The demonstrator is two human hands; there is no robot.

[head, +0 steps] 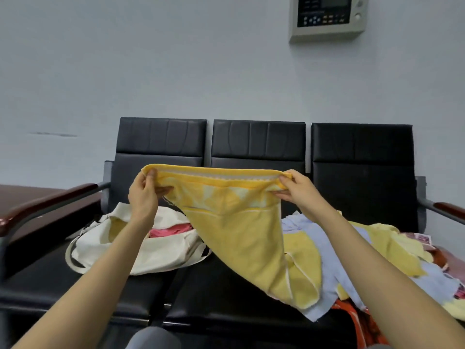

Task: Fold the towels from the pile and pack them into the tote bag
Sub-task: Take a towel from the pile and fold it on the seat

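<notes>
Head view: the left hand (144, 192) pinches one top corner of a yellow towel (241, 227) and the right hand (298, 191) pinches the other. The towel's upper edge is stretched between them above a black three-seat bench (259, 139). Its lower end trails down onto the pile of towels (377, 260), yellow, pale blue and patterned, on the right of the seats. A cream tote bag (161, 253) lies open on the left seat with a pink towel (171, 230) inside. A control panel (327, 16) hangs on the wall.
</notes>
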